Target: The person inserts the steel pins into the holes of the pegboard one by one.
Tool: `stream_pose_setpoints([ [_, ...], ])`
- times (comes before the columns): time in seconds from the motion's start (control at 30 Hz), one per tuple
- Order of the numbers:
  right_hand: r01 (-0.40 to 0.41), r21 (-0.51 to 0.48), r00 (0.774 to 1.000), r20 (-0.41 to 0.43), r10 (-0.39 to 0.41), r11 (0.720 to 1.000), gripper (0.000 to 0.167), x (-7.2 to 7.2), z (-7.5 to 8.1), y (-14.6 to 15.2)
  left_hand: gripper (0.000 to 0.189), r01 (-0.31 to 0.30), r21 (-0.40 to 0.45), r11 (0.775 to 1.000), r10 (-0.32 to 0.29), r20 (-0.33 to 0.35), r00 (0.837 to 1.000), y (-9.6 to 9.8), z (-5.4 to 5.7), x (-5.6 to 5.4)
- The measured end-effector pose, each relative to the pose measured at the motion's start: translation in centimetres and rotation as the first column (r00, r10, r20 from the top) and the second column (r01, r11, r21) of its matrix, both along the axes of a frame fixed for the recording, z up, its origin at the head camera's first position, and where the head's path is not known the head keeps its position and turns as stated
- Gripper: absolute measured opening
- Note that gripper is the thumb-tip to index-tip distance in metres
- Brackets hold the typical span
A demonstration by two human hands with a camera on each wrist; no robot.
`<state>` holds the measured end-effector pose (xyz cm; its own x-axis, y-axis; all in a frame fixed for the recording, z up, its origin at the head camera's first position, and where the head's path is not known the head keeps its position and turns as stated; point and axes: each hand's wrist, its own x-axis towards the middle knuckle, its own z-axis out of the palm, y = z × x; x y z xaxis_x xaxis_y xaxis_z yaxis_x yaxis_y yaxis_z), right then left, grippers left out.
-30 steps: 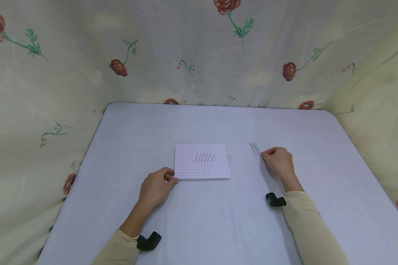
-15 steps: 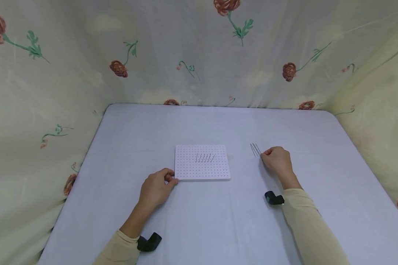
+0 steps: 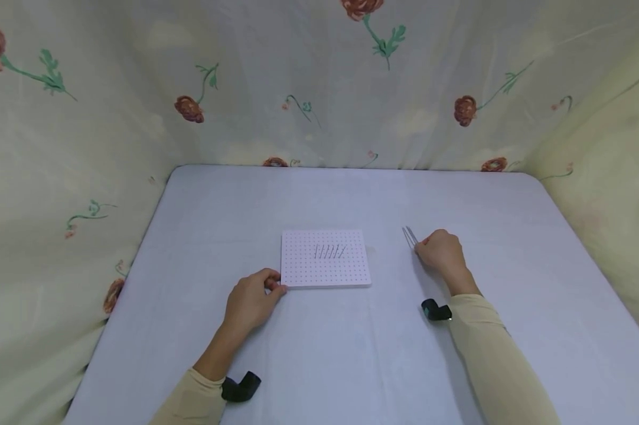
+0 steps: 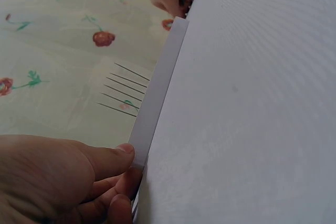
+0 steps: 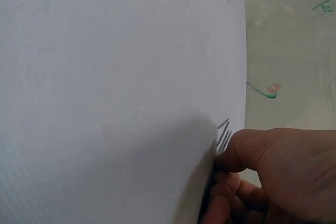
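Observation:
A white pegboard (image 3: 298, 260) with a grid of small holes lies flat on the table, and several thin metal pins (image 3: 330, 252) stand in a row in it, leaning slightly. My left hand (image 3: 251, 300) holds its near left corner; in the left wrist view the thumb (image 4: 113, 158) lies on the board's edge (image 4: 157, 98) with fingers curled below. To the right, my right hand (image 3: 440, 255) pinches a thin metal pin (image 3: 412, 234) at its near end, beside other loose pins (image 3: 407, 236). In the right wrist view, the fingertips hide the pinched end.
A white cloth covers the table (image 3: 319, 354), whose far edge meets a flower-patterned curtain (image 3: 319, 88). Black wrist devices (image 3: 241, 387) sit at both sleeves, close over the cloth.
My right hand has shifted slightly left and away from me, and the pins at its fingertips now lie closer together in view. The left hand and the pegboard stay in place.

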<state>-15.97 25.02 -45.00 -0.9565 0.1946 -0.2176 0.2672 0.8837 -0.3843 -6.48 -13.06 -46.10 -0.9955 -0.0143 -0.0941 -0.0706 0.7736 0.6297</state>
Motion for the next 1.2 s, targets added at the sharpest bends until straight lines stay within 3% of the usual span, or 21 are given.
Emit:
stream_pose_setpoints([
  [0.33, -0.04, 0.022, 0.999, 0.0, 0.04, 0.999, 0.035, 0.13, -0.38, 0.13, 0.029, 0.0, 0.0, 1.0, 0.0, 0.004, 1.0, 0.01, -0.11, 0.0],
  [0.63, 0.001, 0.006, 1.0, -0.021, -0.001, 1.0, 0.031, 0.33, -0.05, 0.0, 0.03, 0.001, 0.004, 1.0, -0.001, 0.005, 1.0, 0.06, 0.09, 0.09],
  [0.8, -0.027, 0.017, 0.999, -0.039, 0.027, 0.999, 0.027, -0.01, 0.18, -0.33, 0.028, -0.006, -0.008, 1.0, 0.007, 0.002, 1.0, -0.04, 0.16, 0.02],
  [1.2, -0.116, 0.069, 0.993, 0.044, 0.113, 0.991, 0.035, -0.29, -0.37, -0.27, 0.029, 0.002, 0.006, 1.0, -0.002, 0.003, 1.0, -0.02, 0.09, 0.08],
])
